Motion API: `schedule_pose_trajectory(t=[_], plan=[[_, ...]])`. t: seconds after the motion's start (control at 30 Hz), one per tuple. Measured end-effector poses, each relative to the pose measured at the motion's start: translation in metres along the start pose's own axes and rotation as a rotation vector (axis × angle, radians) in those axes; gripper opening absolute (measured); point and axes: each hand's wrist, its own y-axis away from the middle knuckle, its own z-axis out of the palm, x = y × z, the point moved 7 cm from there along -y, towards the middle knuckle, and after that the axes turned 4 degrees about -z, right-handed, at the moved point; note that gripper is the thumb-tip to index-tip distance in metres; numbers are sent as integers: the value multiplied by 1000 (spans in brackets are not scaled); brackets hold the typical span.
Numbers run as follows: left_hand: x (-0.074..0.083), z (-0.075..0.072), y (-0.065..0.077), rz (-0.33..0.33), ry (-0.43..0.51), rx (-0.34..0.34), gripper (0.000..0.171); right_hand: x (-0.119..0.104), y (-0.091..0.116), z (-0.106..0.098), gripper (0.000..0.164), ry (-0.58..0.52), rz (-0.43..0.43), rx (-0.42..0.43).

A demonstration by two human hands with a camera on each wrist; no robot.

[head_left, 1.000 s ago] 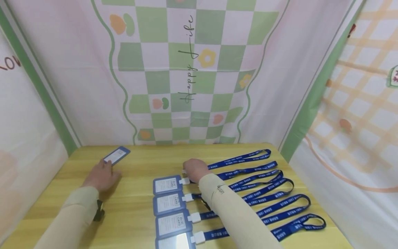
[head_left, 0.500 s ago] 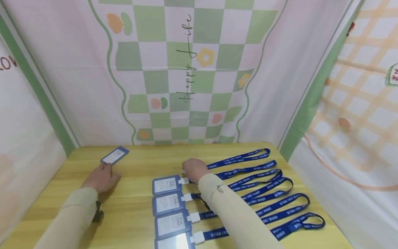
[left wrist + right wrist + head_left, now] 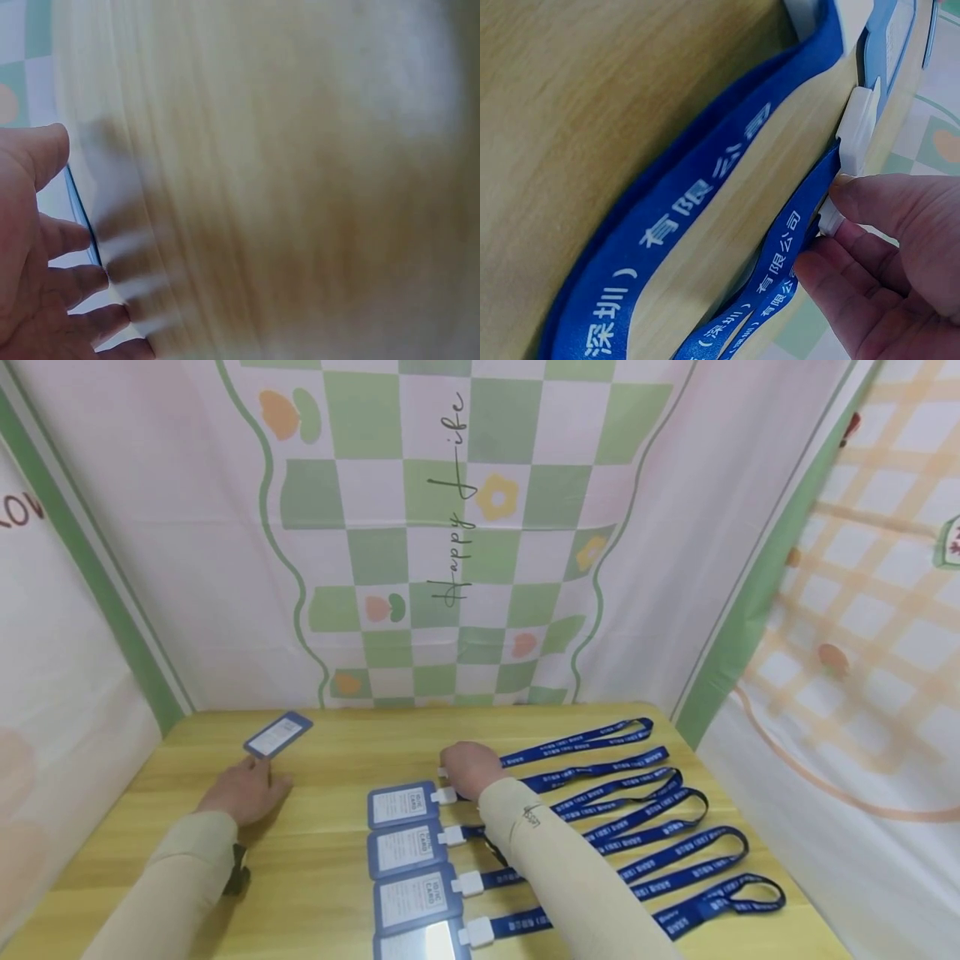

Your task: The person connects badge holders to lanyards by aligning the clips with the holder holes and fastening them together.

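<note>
A blue-framed card holder (image 3: 278, 735) with a white insert lies at the far left of the table. My left hand (image 3: 242, 790) rests just in front of it, fingers loosely extended, fingertips at its near edge. In the left wrist view the fingertips (image 3: 79, 289) reach down to the wood. My right hand (image 3: 472, 768) pinches the white clip (image 3: 830, 219) of the farthest-but-similar blue lanyard (image 3: 573, 746) between thumb and fingers. Nearer to me, a column of blue card holders (image 3: 402, 806) is joined by white clips to blue lanyards with white print.
Several lanyards (image 3: 693, 862) stretch toward the table's right side, their loops fanned out, partly under my right forearm (image 3: 577, 868). The wooden table (image 3: 322, 827) ends at a patterned cloth backdrop (image 3: 438, 560). The nearest holder (image 3: 423, 941) is cut off by the frame.
My left fingertips have drawn back slightly from the lone card holder, showing more of its near edge. The right hand has stayed in place.
</note>
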Motion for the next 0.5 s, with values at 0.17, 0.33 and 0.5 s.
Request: schedule_pose_trajectory(t=[0.17,0.33,0.5], plan=[[-1,-3,-2,-28,1,1,77,0,0,0,13,5,-4,0],[-1,-5,-3,-28,-24,-2,78,-1,0,1,14,12,-12,-3],[4,-4,-5,9,-59,-7,77,0,0,1,14,11,-8,-1]])
